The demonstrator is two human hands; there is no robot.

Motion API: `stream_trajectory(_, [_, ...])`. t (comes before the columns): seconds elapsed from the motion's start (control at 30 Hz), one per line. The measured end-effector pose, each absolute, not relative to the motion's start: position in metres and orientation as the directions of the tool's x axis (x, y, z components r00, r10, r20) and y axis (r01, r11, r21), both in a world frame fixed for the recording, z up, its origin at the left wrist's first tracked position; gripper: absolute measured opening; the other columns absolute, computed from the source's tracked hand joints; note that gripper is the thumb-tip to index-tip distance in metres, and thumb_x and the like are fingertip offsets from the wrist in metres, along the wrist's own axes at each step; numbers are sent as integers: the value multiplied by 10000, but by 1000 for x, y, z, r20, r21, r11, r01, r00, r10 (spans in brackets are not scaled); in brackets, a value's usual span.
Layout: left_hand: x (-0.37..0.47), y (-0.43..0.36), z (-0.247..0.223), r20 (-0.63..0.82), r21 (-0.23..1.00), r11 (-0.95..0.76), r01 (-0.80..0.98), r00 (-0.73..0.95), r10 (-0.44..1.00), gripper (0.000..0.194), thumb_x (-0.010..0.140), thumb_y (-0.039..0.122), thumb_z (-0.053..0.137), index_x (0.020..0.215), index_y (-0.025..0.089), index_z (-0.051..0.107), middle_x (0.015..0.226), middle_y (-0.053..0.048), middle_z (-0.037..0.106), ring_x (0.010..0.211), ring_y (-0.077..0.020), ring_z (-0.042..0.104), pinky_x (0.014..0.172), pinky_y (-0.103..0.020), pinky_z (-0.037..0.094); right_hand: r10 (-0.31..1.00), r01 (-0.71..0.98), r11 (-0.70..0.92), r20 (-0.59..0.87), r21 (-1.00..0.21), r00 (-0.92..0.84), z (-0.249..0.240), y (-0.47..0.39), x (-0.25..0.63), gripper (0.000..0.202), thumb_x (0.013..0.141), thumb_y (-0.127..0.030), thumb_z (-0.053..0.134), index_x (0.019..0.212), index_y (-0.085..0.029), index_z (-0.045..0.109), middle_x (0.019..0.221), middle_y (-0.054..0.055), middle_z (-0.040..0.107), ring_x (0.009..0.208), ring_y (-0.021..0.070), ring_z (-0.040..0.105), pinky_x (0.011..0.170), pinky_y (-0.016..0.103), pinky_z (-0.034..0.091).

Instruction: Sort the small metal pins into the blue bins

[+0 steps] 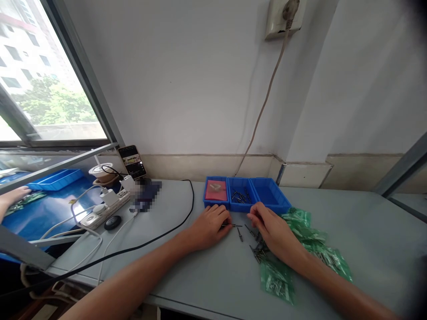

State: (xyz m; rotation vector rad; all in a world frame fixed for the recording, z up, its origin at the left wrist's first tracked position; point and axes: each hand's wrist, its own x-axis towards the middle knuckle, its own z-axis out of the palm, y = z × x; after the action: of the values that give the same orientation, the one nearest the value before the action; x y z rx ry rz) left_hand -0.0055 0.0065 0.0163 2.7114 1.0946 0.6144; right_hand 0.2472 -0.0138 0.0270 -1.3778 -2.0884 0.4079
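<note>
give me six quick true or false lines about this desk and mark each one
1. The left hand has a metal piece at its fingertips. True.
2. The phone lies face down. False: the phone is propped up, screen showing.
3. Green bags lie on both sides of the right forearm. True.
4. The pink pad is in the right blue bin. False: the pink pad is in the left blue bin.
5. The wall plug is in its socket. True.
6. The black cable runs right of the green bags. False: the black cable runs left of the left hand.
</note>
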Motion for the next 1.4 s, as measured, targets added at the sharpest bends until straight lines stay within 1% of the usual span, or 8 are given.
stream_trajectory(0.13, [-6, 7, 16, 318, 284, -724, 628, 651, 689, 70, 1062, 247, 610, 1009, 215, 578, 1040, -33, 631, 955, -210, 586, 881, -341, 462, 926, 625, 374, 306, -685, -220, 34, -16, 247, 239, 1105, -443, 420, 970, -293, 546, 752, -7, 637, 658, 228, 587, 638, 343, 431])
stream_trajectory(0.43, [-7, 9, 12, 339, 287, -733, 617, 650, 680, 53, 1065, 249, 606, 1030, 217, 582, 1051, -33, 632, 977, -212, 590, 901, -341, 458, 937, 404, 351, 314, -845, -156, 31, -9, 247, 350, 1047, -496, 514, 1208, -272, 730, 1062, 84, 752, 896, 275, 708, 860, 428, 558])
stream_trajectory(0.6, [-8, 9, 12, 335, 286, -735, 614, 655, 677, 50, 1066, 251, 605, 1036, 217, 584, 1053, -33, 631, 978, -211, 588, 903, -340, 458, 973, 264, 224, 199, -938, -121, 34, -8, 247, 313, 943, -544, 718, 1073, -259, 719, 923, 51, 750, 861, 273, 729, 843, 416, 573])
stream_trajectory(0.8, [-8, 9, 13, 329, 286, -735, 615, 658, 678, 54, 1061, 245, 620, 1033, 216, 583, 1053, -30, 631, 974, -210, 583, 895, -337, 453, 974, 245, 228, 223, -942, -50, 37, -7, 249, 348, 862, -566, 826, 888, -247, 690, 740, -9, 631, 698, 200, 586, 668, 330, 479])
stream_trajectory(0.97, [-8, 10, 12, 336, 283, -740, 609, 660, 672, 59, 1065, 244, 614, 1029, 215, 578, 1053, -30, 634, 966, -209, 579, 883, -335, 447, 992, 152, 108, 96, -983, -81, 45, -13, 247, 508, 901, -719, 724, 865, -212, 724, 764, 7, 604, 625, 156, 516, 580, 299, 433])
stream_trajectory(1.1, [-9, 11, 11, 337, 285, -743, 606, 662, 669, 60, 1070, 256, 607, 1034, 215, 581, 1061, -35, 637, 969, -210, 581, 880, -331, 448, 995, 18, 14, 12, -1000, -99, 47, -15, 246, 533, 910, -738, 711, 847, -209, 695, 709, -28, 504, 595, 125, 430, 527, 258, 359])
stream_trajectory(1.23, [-9, 10, 11, 342, 282, -744, 605, 662, 667, 55, 1064, 244, 615, 1034, 214, 582, 1062, -32, 640, 975, -208, 583, 892, -330, 448, 992, -76, 26, 35, -997, -122, 40, -12, 247, 440, 907, -654, 779, 971, -221, 729, 810, -4, 580, 679, 142, 495, 603, 268, 439])
stream_trajectory(1.4, [-9, 10, 12, 338, 274, -744, 609, 664, 667, 61, 1065, 244, 621, 1029, 211, 585, 1065, -30, 635, 975, -205, 579, 889, -328, 446, 992, -79, 23, 33, -997, -119, 31, -6, 252, 422, 874, -596, 843, 1055, -239, 711, 960, 39, 684, 832, 194, 612, 727, 315, 520])
